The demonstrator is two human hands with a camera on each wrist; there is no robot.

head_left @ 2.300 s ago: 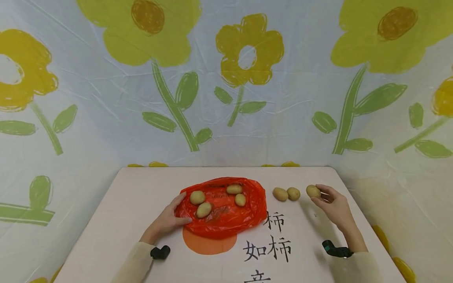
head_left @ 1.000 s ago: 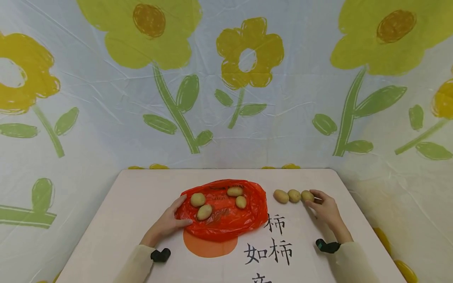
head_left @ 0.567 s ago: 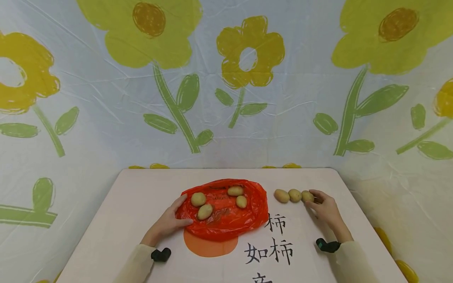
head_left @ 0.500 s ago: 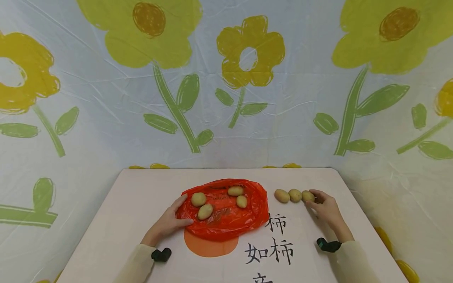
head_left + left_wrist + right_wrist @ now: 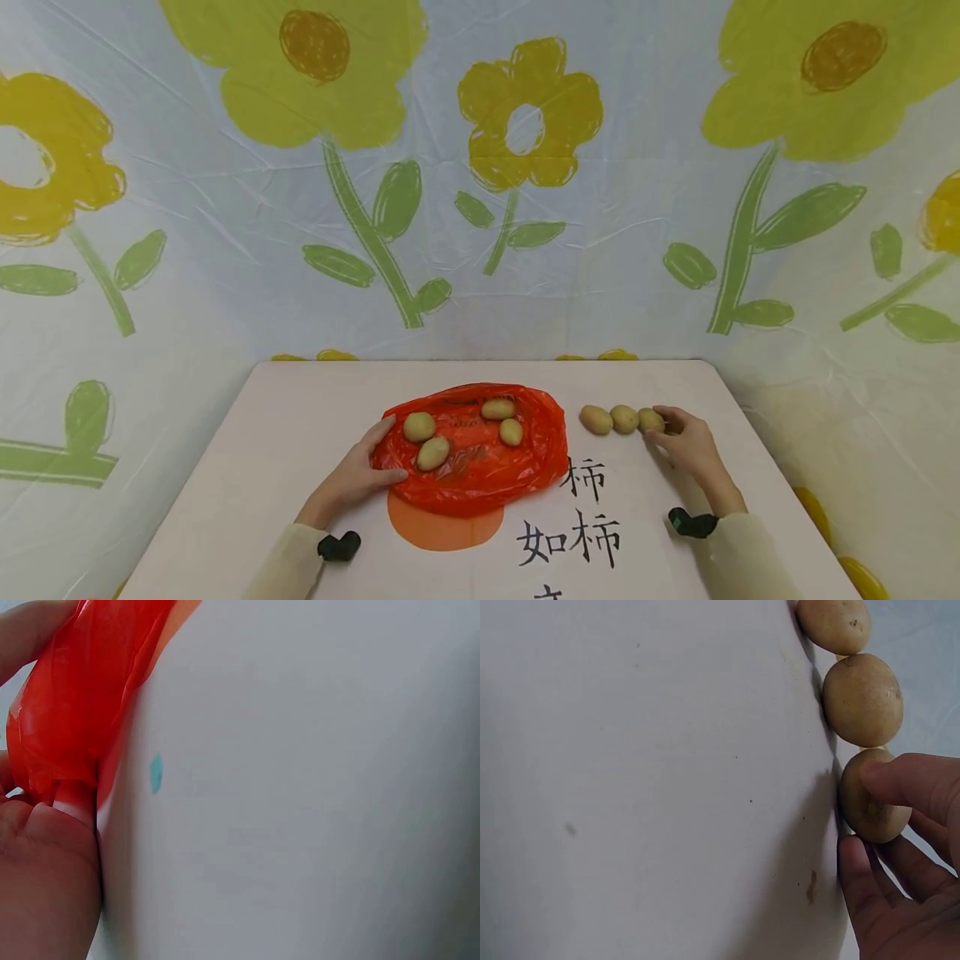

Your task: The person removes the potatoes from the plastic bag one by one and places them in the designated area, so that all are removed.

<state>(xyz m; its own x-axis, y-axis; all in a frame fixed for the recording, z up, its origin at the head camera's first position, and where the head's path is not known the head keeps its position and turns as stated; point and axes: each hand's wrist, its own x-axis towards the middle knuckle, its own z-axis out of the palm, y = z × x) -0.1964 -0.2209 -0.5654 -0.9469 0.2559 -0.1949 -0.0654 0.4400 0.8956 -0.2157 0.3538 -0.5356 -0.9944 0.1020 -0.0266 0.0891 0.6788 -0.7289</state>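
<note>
In the head view a red plastic bag (image 5: 480, 467) lies spread on the table with several potatoes on it, among them one potato (image 5: 419, 427) at its left. My left hand (image 5: 357, 471) grips the bag's left edge; the left wrist view shows red plastic (image 5: 71, 705) between thumb and fingers. To the right of the bag, three potatoes form a row on the table. The rightmost potato (image 5: 877, 810) is pinched by my right hand (image 5: 686, 446), thumb on its near side. It touches the middle potato (image 5: 863, 700), which sits against the left potato (image 5: 596, 419).
The pale tabletop (image 5: 285, 417) carries black printed characters (image 5: 570, 537) and an orange round print (image 5: 446, 529) partly under the bag. Flower-patterned cloth (image 5: 600, 292) rises behind the table and at both sides. A dark wrist device (image 5: 340, 547) sits at each cuff.
My right hand has moved left, bringing its potato from apart to touching the middle one in the row. Over the last second it has hardly moved. My left hand stays on the bag.
</note>
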